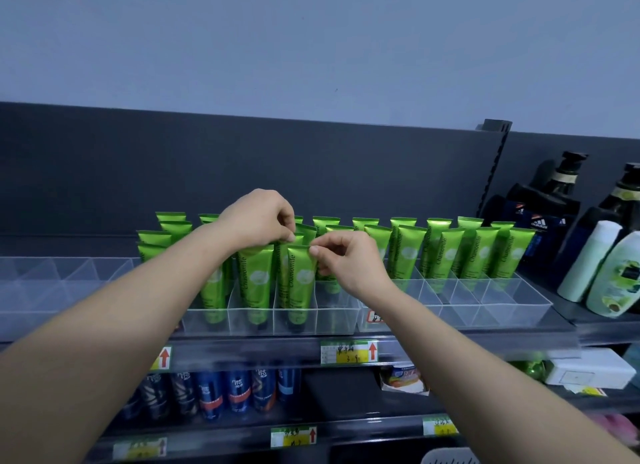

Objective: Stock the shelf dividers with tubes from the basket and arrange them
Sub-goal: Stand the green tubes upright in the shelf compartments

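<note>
Tubes (450, 255), green, stocked cap-down in the clear shelf dividers (512, 300), long axes upright with a slight backward lean. Head view: front tube (300, 280), middle compartment, straight ahead of both my hands. Right hand (348, 261) pinches its top crimp and is the nearer one. Left hand (258, 221) pinches the crimp of the rear tube (299, 238) just behind. Front-right compartments not yet filled
</note>
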`<state>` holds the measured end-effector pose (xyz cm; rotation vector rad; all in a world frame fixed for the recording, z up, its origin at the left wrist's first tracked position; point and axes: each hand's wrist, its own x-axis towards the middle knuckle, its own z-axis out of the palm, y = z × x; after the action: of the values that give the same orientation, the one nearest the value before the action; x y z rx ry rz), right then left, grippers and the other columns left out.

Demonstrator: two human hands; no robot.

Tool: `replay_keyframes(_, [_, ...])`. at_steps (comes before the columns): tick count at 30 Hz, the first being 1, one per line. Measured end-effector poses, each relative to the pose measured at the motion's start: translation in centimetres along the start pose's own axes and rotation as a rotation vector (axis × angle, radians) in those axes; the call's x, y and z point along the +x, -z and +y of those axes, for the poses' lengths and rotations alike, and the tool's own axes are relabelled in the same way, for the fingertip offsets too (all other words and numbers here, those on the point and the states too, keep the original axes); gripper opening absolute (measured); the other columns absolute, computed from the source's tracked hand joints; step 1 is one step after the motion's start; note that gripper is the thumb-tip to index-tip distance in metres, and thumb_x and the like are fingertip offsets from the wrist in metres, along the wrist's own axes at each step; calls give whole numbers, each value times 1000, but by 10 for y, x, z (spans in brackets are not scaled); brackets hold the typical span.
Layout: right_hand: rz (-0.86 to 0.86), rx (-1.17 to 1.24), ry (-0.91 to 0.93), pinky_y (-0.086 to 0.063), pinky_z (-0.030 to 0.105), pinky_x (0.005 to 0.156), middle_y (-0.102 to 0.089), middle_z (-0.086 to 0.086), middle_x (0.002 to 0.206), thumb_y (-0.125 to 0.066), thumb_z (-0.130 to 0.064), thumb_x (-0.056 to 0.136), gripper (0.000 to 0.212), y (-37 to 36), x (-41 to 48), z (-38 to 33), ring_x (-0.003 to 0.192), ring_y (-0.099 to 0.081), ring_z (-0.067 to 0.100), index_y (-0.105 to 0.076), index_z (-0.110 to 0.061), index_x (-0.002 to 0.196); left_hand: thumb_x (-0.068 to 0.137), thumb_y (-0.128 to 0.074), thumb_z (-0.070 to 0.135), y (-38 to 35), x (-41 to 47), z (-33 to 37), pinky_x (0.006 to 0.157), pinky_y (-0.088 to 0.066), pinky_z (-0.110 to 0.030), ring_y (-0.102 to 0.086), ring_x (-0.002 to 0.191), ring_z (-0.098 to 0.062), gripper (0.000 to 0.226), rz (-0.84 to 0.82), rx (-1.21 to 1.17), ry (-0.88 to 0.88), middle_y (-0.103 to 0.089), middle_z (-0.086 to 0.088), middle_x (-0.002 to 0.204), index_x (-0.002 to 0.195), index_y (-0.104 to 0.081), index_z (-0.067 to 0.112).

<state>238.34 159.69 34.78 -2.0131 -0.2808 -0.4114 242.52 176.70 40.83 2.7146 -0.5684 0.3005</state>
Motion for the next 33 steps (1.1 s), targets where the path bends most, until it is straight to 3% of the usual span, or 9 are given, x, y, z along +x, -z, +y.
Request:
replay_keyframes(10, [16, -79, -21, -57, 41, 77, -70, 1, 83, -77, -18, 79, 17, -1, -11, 0, 75, -65, 20, -72, -17, 95, 75, -77, 32, 3, -6, 4, 73, -54, -36, -62, 78, -11, 9, 24, 37, -31, -65, 13, 75, 77, -72, 25])
replay_keyframes(16, [179, -325, -3, -53, 29, 77, -65, -9, 79, -74, -22, 81, 17, 39, -29, -2, 73, -59, 8, -73, -19, 97, 83, -65, 48, 3, -5, 21, 69, -52, -34, -60, 79, -14, 24, 145, 36, -118, -64, 11, 80, 79, -69, 25])
replay_keyframes(22, [257, -682, -88, -52, 33, 78, -65, -1, 100, -67, -31, 86, 24, 90, -68, 15, 89, -61, 15, -70, -20, 108, 92, -55, 42, -17, -11, 82, 75, -42, -31, -58, 95, -23, 25, 191, 161, -374, -63, 4, 95, 93, -70, 21])
replay_keyframes(29, [181, -951, -324, -48, 36, 83, -57, 2, 120, -63, -38, 88, 42, 143, -133, 61, 113, -53, 24, -57, -22, 126, 93, -52, 39, -91, -32, 156, 83, -46, -38, -55, 106, -27, 30, 79, 346, -600, -60, -2, 107, 110, -63, 17])
replay_keyframes(33, [115, -1020, -408, -46, 39, 90, -55, 6, 123, -62, -33, 86, 50, 169, -174, 93, 116, -51, 29, -49, -22, 133, 94, -51, 35, -140, -55, 190, 85, -43, -38, -54, 109, -26, 30, -14, 391, -638, -57, -4, 113, 115, -59, 15])
